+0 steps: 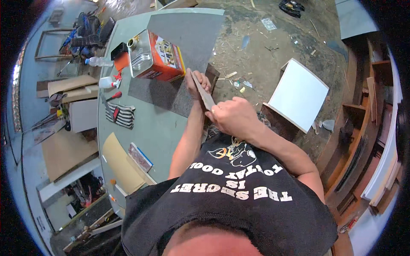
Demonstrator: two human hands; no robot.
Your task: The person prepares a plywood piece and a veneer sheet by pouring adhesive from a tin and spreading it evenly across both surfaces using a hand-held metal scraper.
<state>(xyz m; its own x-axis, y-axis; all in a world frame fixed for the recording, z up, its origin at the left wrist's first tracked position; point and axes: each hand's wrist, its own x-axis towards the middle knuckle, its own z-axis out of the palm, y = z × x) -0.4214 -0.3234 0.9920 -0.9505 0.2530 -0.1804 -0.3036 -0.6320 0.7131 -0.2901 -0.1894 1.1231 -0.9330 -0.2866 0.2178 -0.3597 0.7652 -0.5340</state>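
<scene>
A thin, flat grey-brown strip is held edge-up in front of my chest, slanting from upper left to lower right. My left hand has its fingers wrapped round the upper end. At the lower end, my right hand grips it with curled fingers and the thumb along the top. What the strip is made of I cannot tell. Just beyond my left hand a dark brown piece shows in part. Close by, a red and silver rectangular metal can stands on a dark grey sheet.
A pale green table bears a white spray bottle, a clear bottle, a red-handled tool, a striped cloth and a tan sheet. A white panel stands to the right, near brown shelving. Scraps litter the floor.
</scene>
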